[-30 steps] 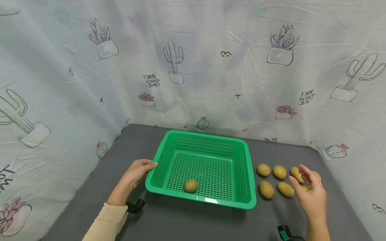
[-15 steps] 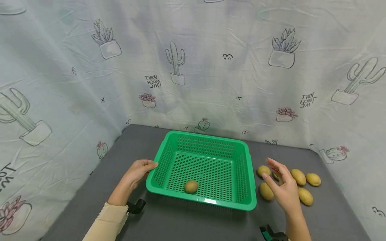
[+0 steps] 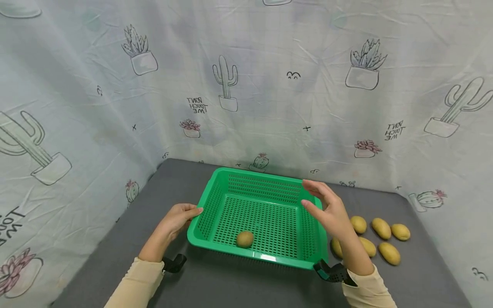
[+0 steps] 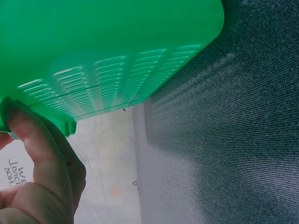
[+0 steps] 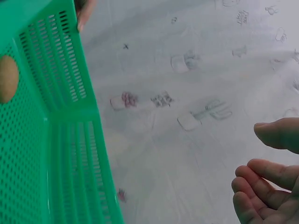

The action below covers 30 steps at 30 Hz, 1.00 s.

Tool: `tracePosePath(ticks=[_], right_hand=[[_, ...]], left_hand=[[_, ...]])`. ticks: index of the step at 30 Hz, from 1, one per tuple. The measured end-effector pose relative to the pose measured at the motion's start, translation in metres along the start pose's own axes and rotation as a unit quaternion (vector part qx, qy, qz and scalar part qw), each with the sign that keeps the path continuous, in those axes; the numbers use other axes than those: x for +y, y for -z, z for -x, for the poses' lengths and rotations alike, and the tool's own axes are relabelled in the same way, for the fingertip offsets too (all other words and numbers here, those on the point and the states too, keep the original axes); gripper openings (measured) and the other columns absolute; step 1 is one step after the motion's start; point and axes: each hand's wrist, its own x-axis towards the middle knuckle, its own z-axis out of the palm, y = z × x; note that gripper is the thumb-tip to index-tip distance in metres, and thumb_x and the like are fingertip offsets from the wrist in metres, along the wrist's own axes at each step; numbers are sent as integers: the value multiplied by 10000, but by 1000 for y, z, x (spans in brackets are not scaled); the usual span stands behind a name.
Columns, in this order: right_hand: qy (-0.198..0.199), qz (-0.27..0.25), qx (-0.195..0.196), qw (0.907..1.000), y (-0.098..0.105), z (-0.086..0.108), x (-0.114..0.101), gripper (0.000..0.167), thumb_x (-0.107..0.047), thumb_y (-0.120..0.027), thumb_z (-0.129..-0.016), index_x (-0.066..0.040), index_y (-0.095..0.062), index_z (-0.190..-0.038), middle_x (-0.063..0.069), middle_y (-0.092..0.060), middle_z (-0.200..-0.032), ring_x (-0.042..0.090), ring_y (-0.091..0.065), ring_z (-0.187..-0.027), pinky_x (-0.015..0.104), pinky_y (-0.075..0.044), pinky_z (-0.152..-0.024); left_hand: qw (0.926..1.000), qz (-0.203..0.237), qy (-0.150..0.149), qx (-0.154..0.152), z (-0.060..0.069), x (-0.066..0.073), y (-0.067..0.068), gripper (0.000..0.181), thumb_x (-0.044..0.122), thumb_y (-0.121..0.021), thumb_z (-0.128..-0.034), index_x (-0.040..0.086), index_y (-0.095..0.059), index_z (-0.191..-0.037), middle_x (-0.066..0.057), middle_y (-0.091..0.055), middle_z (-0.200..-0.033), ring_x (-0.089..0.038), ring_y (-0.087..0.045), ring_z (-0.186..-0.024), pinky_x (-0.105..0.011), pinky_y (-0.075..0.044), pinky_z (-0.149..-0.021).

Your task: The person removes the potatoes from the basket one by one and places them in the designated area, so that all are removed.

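Observation:
A green plastic basket (image 3: 262, 201) with slotted walls stands on the grey table. At its left rim my left hand (image 3: 178, 220) grips the edge, thumb on top; the left wrist view shows that hand's fingers (image 4: 44, 149) under the rim. Inside the basket, near its front wall, lies one brown potato (image 3: 245, 239). Over the basket's right side hangs my right hand (image 3: 329, 209), thumb and fingers spread apart with nothing between them. In the right wrist view the same right hand (image 5: 271, 182) is empty, apart from the basket wall.
Several yellowish potatoes (image 3: 390, 253) lie on the table to the right of the basket, some partly hidden behind my right forearm. A white curtain (image 3: 262, 107) printed with cacti hangs behind and beside the grey table (image 3: 231, 282).
My right hand has moved left from above the potatoes to above the basket's right side, holding nothing throughout. The left hand stays on the rim.

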Motion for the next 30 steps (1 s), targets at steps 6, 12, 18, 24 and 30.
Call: tracePosePath(ticks=[6, 12, 18, 24, 30], right_hand=[[-688, -1055, -393, 9913, -12, -30, 4, 454, -6, -581, -926, 8, -463, -1364, 247, -451, -1368, 69, -478, -1242, 191, -412, -989], [-1224, -1809, -690, 9734, -26, -56, 12, 474, -70, -576, -941, 22, -435, -1384, 226, -448, -1384, 139, -484, -1238, 216, -443, -958], [-1434, -2226, -959, 9595, -48, -82, 16, 480, -97, -586, -935, -4, -447, -1384, 148, -490, -1354, 171, -491, -1223, 267, -434, -981], [-1519, -2211, -1389, 9533, -75, -97, 26, 475, -103, -584, -941, -5, -445, -1385, 161, -482, -1368, 290, -448, -1274, 380, -374, -1060], [-1617, -1976, -2307, 9389, -90, -95, 40, 502, -76, -601, -931, -7, -430, -1398, 225, -412, -1432, 342, -385, -1342, 479, -295, -1108]], left_hand=[[10000, 34, 27, 23, 0, 3, 1, 572, 279, -563, -964, -90, -403, -1371, -248, -415, -1359, -295, -507, -1154, -449, -434, -953], [10000, -18, 55, 10, -1, 3, 1, 579, 293, -572, -959, -81, -413, -1372, -185, -494, -1235, -188, -526, -948, -370, -445, -869], [10000, 17, 48, -12, -2, 4, 2, 565, 284, -573, -959, -77, -424, -1366, 10, -481, -812, -87, -350, -586, -281, -393, -672], [9999, 76, 68, 55, -2, 3, 1, 550, 267, -577, -956, -69, -427, -1365, -9, -496, -785, -91, -332, -555, -294, -389, -635], [9999, -42, 58, 92, 1, 3, 2, 580, 300, -577, -956, -72, -414, -1371, -156, -497, -1208, -174, -505, -948, -380, -454, -897]])
